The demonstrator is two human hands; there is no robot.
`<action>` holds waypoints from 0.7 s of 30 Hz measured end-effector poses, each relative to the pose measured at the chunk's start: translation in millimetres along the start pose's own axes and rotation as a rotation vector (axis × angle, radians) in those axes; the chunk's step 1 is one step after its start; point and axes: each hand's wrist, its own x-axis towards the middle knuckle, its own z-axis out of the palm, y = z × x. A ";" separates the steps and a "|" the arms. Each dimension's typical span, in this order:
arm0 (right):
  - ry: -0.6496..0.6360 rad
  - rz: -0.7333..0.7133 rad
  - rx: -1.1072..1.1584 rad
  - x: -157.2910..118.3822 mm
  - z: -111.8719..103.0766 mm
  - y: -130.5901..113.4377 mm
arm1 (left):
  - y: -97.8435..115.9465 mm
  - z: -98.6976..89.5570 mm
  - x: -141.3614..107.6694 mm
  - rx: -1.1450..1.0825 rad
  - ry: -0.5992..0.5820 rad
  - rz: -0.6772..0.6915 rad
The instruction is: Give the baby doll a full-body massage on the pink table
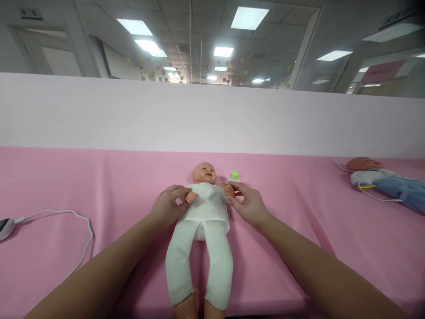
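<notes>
So the doll (pixel 206 206) is lying face up on the pink cover (pixel 275 266), already in a white top and white trousers, feet bare at the ankles from what I can see. The left hand (pixel 166 206) and right hand (pixel 250 206) each have a narrow pinch on one of its little hands. Only container I spot is a green-topped one (pixel 234 175) just beside it, can't tell what's inside.

two dolls (pixel 205 204) (pixel 392 184), two hands (pixel 168 204) (pixel 249 204), one green cap (pixel 234 175)
</notes>
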 end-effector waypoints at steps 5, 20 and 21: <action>-0.242 -0.289 -0.202 -2.9 7.6 -14.6 | -0.3 2.0 -0.9 0.277 -0.148 0.157; -0.168 -0.055 -0.126 1.1 -0.8 -1.1 | -11.0 -10.6 2.2 -0.094 -0.022 -0.281; -0.124 0.016 -0.090 2.2 -3.0 3.7 | -15.8 -12.4 3.0 -0.164 0.014 -0.348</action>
